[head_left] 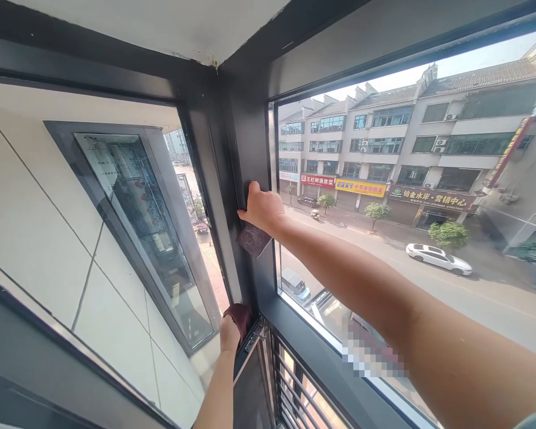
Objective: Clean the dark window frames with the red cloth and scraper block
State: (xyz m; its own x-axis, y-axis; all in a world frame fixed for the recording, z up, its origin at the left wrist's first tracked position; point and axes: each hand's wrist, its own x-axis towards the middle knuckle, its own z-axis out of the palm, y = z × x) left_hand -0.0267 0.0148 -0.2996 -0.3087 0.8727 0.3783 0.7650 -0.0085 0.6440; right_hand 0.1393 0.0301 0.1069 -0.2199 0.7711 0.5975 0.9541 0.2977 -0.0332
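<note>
My right hand point(262, 205) reaches across to the dark window frame point(245, 137) at the corner. Below its palm a brownish-purple cloth point(254, 239) hangs against the frame; the fingers are bent around the frame's edge, partly hidden. Lower down, my left hand point(228, 333) is closed on a dark red cloth point(238, 319) pressed at the foot of the corner, beside the sill. Its fingertips are hidden behind the cloth.
Large glass panes flank the corner, the right one point(361, 250) overlooking a street with shops and a white car point(438, 258). A metal railing point(295, 381) lies below the right sill. A metal latch point(252, 339) sits near my left hand.
</note>
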